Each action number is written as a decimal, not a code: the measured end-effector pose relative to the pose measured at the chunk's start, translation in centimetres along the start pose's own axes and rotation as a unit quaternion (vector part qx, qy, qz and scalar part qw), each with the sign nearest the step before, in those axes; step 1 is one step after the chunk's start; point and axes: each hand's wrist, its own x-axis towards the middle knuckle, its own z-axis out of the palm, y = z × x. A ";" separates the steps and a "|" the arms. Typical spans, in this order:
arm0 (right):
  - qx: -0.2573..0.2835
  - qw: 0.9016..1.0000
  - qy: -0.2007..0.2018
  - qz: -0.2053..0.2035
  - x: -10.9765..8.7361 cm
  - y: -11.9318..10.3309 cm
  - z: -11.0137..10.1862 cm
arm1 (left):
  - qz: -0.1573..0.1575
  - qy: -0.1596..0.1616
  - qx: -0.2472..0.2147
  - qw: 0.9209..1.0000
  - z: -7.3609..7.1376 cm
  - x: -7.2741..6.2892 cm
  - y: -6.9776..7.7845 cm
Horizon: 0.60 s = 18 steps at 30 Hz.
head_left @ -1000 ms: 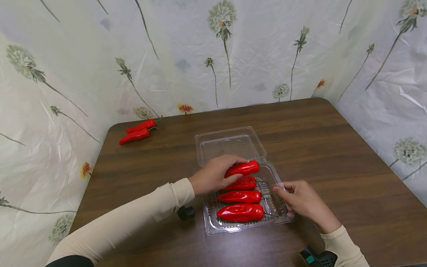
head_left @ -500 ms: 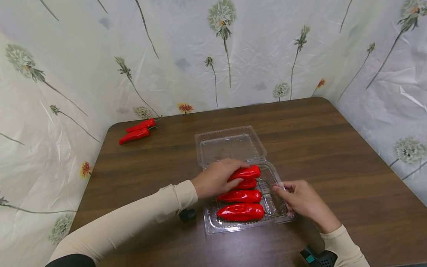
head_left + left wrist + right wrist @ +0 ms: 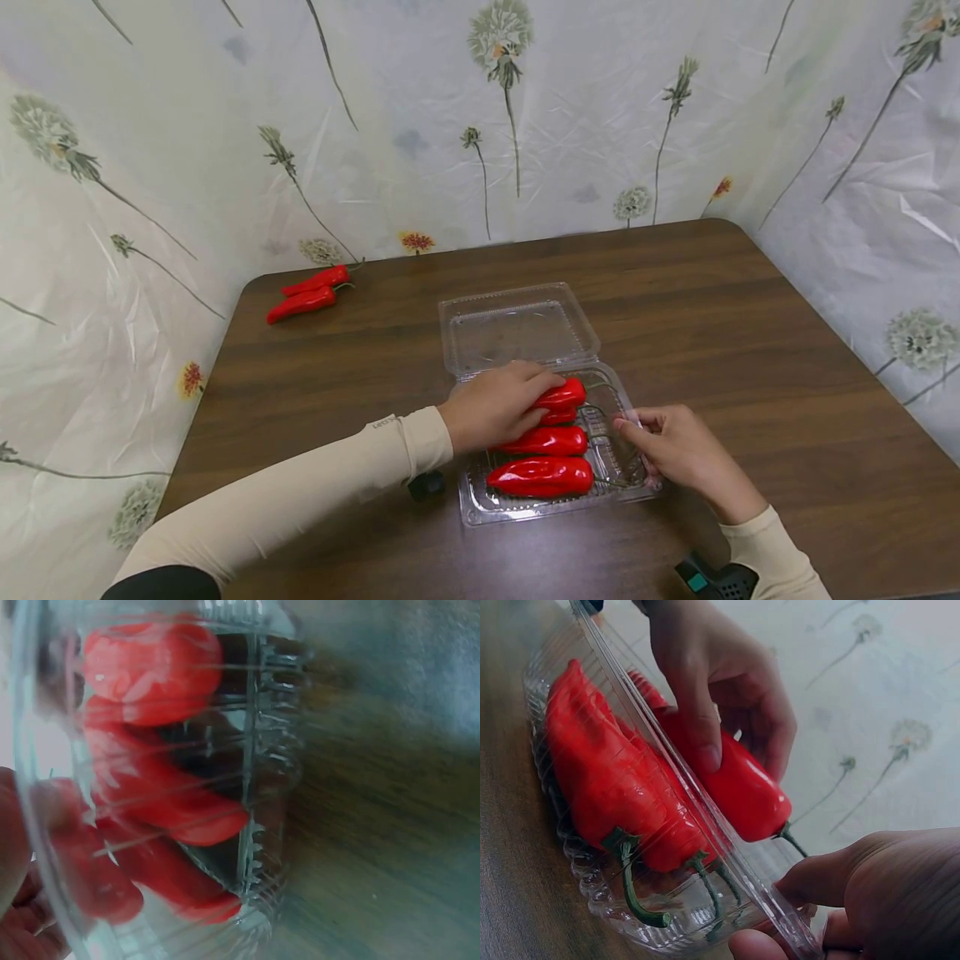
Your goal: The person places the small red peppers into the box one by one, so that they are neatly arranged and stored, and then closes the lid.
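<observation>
My left hand (image 3: 495,407) grips a glossy red pepper (image 3: 568,392) between thumb and fingers, at the far side of a clear plastic clamshell container (image 3: 547,515). In the right wrist view this pepper (image 3: 756,801) sticks up past the rim, its green stem pointing toward my right hand. Three more red peppers lie side by side in the tray, including the nearest pepper (image 3: 540,477); the farthest of them is partly hidden under my left fingers. My right hand (image 3: 678,446) pinches the tray's right rim (image 3: 780,904). Through the clear wall, the left wrist view shows the peppers (image 3: 154,667) blurred.
The container's lid (image 3: 517,329) lies folded open behind the tray. Two red peppers (image 3: 302,305) rest at the back left corner of the brown wooden table (image 3: 360,358). A flower-printed sheet (image 3: 420,158) hangs around the table's back and sides.
My left hand has moved slightly nearer and lower with the pepper, bringing it down close beside the others in the tray. The right hand has stayed on the rim.
</observation>
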 end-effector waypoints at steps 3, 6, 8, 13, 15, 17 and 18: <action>0.001 1.000 -0.001 0.002 0.0 0.0 0.0 | 0.008 0.003 0.026 1.000 0.1 0.1 -0.1; 0.003 1.000 -0.001 0.007 0.0 -0.1 0.0 | 0.018 0.011 0.052 0.998 0.2 0.2 -0.1; 0.004 1.000 -0.002 0.010 0.0 -0.1 0.0 | 0.023 0.017 0.063 0.998 0.3 0.2 -0.1; 0.004 1.000 -0.001 0.012 0.0 -0.1 0.0 | 0.026 0.023 0.066 0.997 0.3 0.0 -0.2; 0.004 1.000 -0.001 0.011 0.0 -0.1 0.0 | 0.026 0.024 0.061 0.997 0.3 0.0 -0.2; 0.005 1.000 0.000 0.011 0.0 -0.1 0.0 | 0.025 0.024 0.057 0.998 0.3 0.0 -0.3; 0.004 1.000 0.000 0.011 0.0 -0.1 0.0 | 0.025 0.025 0.056 0.998 0.3 -0.1 -0.3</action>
